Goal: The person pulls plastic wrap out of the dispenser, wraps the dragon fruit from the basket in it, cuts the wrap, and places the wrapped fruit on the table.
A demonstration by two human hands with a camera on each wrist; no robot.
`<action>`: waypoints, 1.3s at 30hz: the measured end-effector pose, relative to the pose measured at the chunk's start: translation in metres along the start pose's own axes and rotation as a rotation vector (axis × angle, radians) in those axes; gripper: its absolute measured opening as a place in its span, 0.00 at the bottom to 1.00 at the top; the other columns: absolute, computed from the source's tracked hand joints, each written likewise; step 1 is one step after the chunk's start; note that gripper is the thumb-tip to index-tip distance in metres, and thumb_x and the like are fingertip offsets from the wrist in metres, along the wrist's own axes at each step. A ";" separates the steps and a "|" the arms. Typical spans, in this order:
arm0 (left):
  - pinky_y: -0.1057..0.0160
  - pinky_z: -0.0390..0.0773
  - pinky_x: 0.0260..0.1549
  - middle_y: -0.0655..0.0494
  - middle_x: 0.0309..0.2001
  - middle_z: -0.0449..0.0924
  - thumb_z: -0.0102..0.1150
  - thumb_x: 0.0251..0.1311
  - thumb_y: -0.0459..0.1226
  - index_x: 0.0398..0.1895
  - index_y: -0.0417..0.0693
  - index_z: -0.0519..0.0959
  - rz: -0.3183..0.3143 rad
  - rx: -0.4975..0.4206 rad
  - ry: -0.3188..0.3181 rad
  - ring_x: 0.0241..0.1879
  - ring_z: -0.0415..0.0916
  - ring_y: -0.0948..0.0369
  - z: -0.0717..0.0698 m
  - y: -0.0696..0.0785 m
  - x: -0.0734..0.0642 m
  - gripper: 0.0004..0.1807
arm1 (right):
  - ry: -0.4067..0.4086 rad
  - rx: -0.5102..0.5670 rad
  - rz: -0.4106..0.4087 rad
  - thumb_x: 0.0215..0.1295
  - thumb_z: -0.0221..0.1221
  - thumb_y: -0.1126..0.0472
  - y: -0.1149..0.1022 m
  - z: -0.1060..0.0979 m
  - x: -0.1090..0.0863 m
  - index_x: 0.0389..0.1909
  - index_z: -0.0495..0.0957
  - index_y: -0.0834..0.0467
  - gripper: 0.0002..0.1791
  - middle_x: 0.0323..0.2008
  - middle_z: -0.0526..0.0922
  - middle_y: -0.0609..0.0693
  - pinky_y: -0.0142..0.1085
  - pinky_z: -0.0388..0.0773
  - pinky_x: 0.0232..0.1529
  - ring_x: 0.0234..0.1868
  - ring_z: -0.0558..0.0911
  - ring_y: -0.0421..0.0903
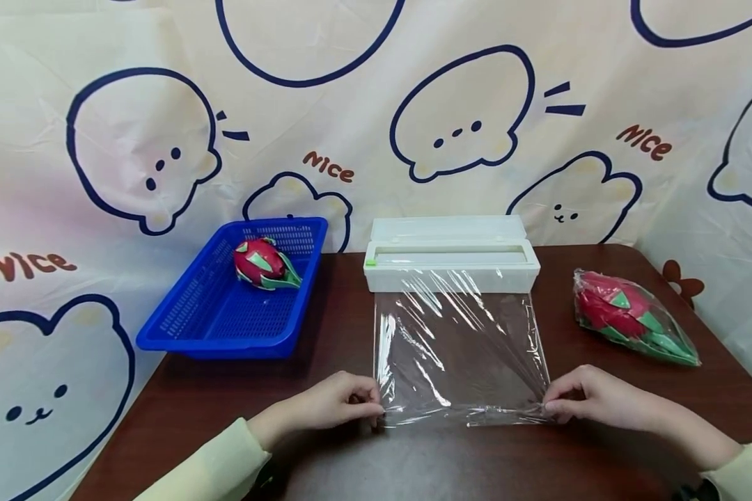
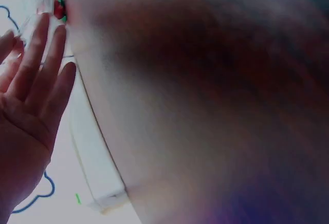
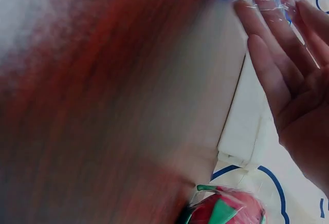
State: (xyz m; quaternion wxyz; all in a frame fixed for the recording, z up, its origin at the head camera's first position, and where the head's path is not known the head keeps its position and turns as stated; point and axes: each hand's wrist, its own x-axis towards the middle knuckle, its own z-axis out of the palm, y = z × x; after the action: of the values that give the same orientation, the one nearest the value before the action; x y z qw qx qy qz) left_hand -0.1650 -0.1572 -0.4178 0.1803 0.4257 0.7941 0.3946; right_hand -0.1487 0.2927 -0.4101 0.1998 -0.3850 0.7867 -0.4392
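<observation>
A sheet of clear cling film [image 1: 457,355] stretches from a white dispenser box [image 1: 451,278] toward the front of the table. At its near left corner my left hand [image 1: 335,402] pinches the edge between thumb and index finger. The opposite near corner is pinched by my right hand [image 1: 592,400], where the film bunches into creases. Both wrist views show the other fingers fairly straight, the left hand [image 2: 31,95] and right hand [image 3: 293,70] each beside the white box. The box's lid stands raised at the back, with a small green slider [image 1: 370,263] at its left end.
On the left, a blue plastic basket [image 1: 219,348] holds a red dragon fruit [image 1: 260,261] with green scales. Another dragon fruit [image 1: 627,313], wrapped in clear film, lies at the right of the dark wood table [image 1: 326,459]. A printed cloth [image 1: 363,118] hangs behind.
</observation>
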 end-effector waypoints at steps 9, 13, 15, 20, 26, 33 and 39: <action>0.79 0.64 0.24 0.75 0.23 0.70 0.59 0.66 0.45 0.25 0.57 0.76 0.088 0.244 -0.078 0.23 0.63 0.78 -0.004 0.005 -0.004 0.10 | -0.072 -0.026 -0.065 0.67 0.60 0.61 0.001 0.000 -0.003 0.43 0.87 0.54 0.09 0.42 0.86 0.48 0.33 0.80 0.41 0.44 0.84 0.43; 0.80 0.63 0.25 0.75 0.22 0.69 0.60 0.65 0.45 0.25 0.57 0.77 0.110 0.279 -0.115 0.24 0.61 0.77 -0.005 0.007 -0.005 0.10 | -0.094 -0.027 -0.039 0.67 0.60 0.61 0.000 0.000 -0.006 0.41 0.88 0.53 0.08 0.44 0.86 0.48 0.32 0.79 0.41 0.46 0.83 0.43; 0.80 0.65 0.28 0.76 0.23 0.70 0.61 0.65 0.44 0.25 0.56 0.78 0.125 0.289 -0.127 0.25 0.63 0.78 -0.005 0.007 -0.005 0.10 | -0.104 -0.036 -0.024 0.67 0.60 0.60 -0.001 0.000 -0.007 0.39 0.88 0.52 0.08 0.45 0.85 0.48 0.32 0.79 0.39 0.47 0.82 0.43; 0.79 0.69 0.36 0.76 0.28 0.74 0.63 0.62 0.45 0.25 0.56 0.79 0.152 0.321 -0.143 0.32 0.70 0.78 -0.003 0.007 -0.005 0.09 | -0.105 -0.056 0.023 0.67 0.61 0.60 -0.003 0.000 -0.009 0.33 0.89 0.49 0.08 0.45 0.85 0.45 0.32 0.78 0.37 0.47 0.81 0.40; 0.79 0.70 0.40 0.77 0.31 0.76 0.64 0.61 0.46 0.26 0.57 0.83 0.138 0.311 -0.150 0.36 0.72 0.79 -0.001 0.009 -0.005 0.09 | -0.092 0.000 0.030 0.71 0.56 0.64 -0.003 -0.003 -0.007 0.32 0.88 0.52 0.13 0.42 0.85 0.46 0.35 0.80 0.34 0.42 0.83 0.40; 0.74 0.75 0.37 0.74 0.30 0.77 0.61 0.66 0.43 0.28 0.52 0.85 0.128 0.215 -0.109 0.33 0.72 0.79 -0.007 0.011 -0.001 0.10 | -0.049 -0.036 -0.025 0.70 0.56 0.64 -0.009 -0.011 0.000 0.40 0.86 0.54 0.09 0.35 0.86 0.47 0.34 0.80 0.32 0.33 0.82 0.40; 0.68 0.78 0.40 0.72 0.34 0.79 0.63 0.64 0.43 0.34 0.53 0.84 0.042 0.226 0.033 0.36 0.75 0.73 -0.024 0.010 0.009 0.06 | 0.040 -0.193 -0.004 0.70 0.58 0.58 -0.020 -0.023 0.011 0.40 0.85 0.49 0.07 0.31 0.85 0.43 0.33 0.78 0.32 0.30 0.80 0.38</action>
State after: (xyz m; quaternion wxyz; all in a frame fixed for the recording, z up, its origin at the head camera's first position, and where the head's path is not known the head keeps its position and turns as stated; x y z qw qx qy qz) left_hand -0.1798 -0.1582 -0.3944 0.1100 0.4534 0.8272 0.3132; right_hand -0.1620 0.2897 -0.3809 0.1453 -0.3953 0.8284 -0.3692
